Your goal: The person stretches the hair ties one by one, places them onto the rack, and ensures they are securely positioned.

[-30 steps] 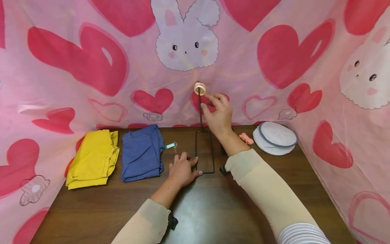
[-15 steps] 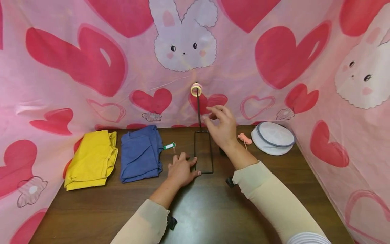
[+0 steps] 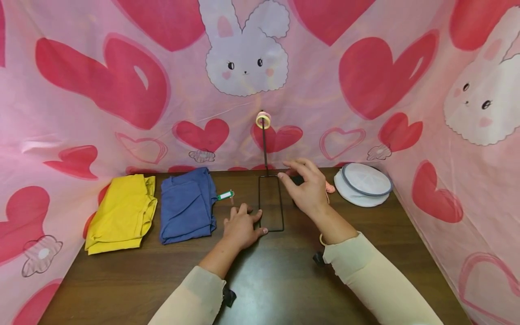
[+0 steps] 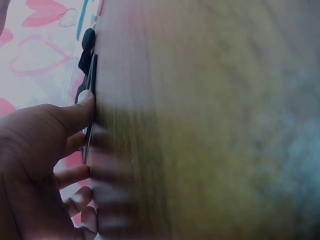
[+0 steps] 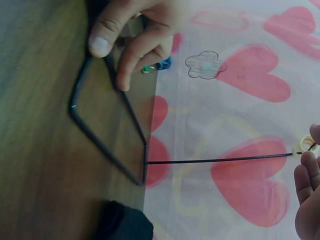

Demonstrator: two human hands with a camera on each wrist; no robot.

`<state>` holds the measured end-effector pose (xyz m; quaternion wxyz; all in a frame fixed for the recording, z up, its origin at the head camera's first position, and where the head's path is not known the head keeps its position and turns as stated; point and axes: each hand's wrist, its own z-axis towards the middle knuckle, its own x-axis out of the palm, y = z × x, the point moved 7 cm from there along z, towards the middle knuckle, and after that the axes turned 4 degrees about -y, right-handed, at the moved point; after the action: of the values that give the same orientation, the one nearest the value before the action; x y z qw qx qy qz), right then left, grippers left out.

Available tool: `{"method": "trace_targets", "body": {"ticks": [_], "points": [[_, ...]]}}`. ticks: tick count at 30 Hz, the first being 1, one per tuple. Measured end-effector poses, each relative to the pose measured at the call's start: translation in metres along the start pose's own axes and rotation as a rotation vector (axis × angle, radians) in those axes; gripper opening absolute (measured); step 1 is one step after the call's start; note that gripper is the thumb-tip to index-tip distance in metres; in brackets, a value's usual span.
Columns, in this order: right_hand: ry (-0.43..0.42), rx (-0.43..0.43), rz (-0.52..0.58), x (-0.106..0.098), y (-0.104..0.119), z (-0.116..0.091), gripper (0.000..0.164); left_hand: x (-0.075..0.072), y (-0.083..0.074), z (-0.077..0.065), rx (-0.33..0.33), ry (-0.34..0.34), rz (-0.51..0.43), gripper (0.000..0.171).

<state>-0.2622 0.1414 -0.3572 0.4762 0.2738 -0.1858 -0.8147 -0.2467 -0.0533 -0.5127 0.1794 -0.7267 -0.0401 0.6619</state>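
A black wire stand has a rectangular base (image 3: 283,207) flat on the table and a tall upright rod (image 3: 265,149). A pale yellow ring with pink behind it (image 3: 263,121) hangs near the rod's top; its kind is unclear. My left hand (image 3: 239,228) rests at the base's near left corner, thumb on the wire and index finger against the side bar. My right hand (image 3: 306,189) hovers right of the base, thumb and fingers apart, holding nothing. In the right wrist view, fingertips (image 5: 306,180) of that hand appear close to the ring.
Folded yellow cloth (image 3: 122,212) and blue cloth (image 3: 188,205) lie left, beside a green key tag (image 3: 225,195). A black object (image 3: 298,180) and coral yarn (image 3: 330,187) are partly hidden behind my right hand. A white round mesh item (image 3: 365,183) sits back right.
My right hand has moved down and to the right, away from the ring and rod. The left hand stays on the base, and the ring remains on the rod.
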Motion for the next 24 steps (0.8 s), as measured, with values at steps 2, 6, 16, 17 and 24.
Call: {"method": "trace_targets", "body": {"ticks": [2,6,16,17,24], "points": [[-0.003,0.001,0.003,-0.004,-0.002,-0.005,0.028,0.0,0.0,0.0,0.001,-0.004,-0.002,0.067],[-0.006,0.003,-0.016,-0.013,-0.005,-0.014,0.025,0.001,0.001,0.0,0.002,-0.006,-0.005,0.067],[0.005,0.008,-0.031,-0.032,-0.016,-0.034,0.024,-0.001,-0.001,0.0,0.006,0.004,-0.012,0.066],[0.011,0.009,-0.03,-0.033,-0.018,-0.036,0.025,-0.001,0.0,0.0,0.005,0.004,-0.013,0.066],[0.098,-0.009,-0.033,-0.039,-0.028,-0.046,0.026,0.0,0.0,-0.001,0.008,-0.004,-0.01,0.066]]}}
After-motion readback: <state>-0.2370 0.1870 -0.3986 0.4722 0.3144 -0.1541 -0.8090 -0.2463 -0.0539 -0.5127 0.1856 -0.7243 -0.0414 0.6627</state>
